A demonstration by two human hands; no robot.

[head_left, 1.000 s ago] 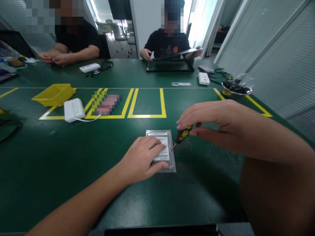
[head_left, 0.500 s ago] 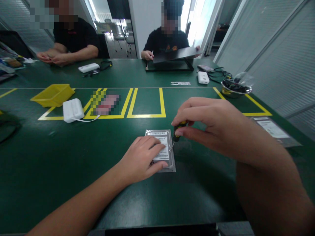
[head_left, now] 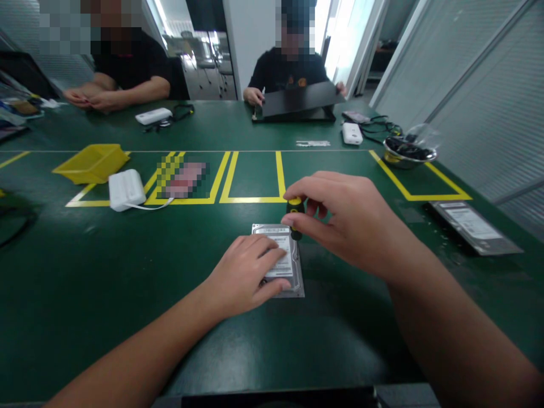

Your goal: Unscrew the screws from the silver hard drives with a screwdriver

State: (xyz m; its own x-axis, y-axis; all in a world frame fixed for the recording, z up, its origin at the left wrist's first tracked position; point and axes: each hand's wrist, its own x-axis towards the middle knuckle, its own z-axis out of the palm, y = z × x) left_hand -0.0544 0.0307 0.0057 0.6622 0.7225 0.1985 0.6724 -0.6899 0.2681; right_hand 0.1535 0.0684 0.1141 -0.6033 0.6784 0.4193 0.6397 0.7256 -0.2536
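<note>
My left hand (head_left: 249, 272) lies flat on the hard drive (head_left: 293, 266), pinning it to the green worktop (head_left: 127, 272). My right hand (head_left: 340, 218), grip pinching the screwdriver (head_left: 294, 215), has swung it from slanted to upright over the drive's right edge.

Dim indoors; backlit doorway glare (overexposed); edges warped

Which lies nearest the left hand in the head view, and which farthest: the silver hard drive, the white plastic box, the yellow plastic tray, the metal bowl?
1. Silver hard drive, under the left hand.
2. White plastic box, to the left.
3. Yellow plastic tray, farther left.
4. Metal bowl, far right.
</note>
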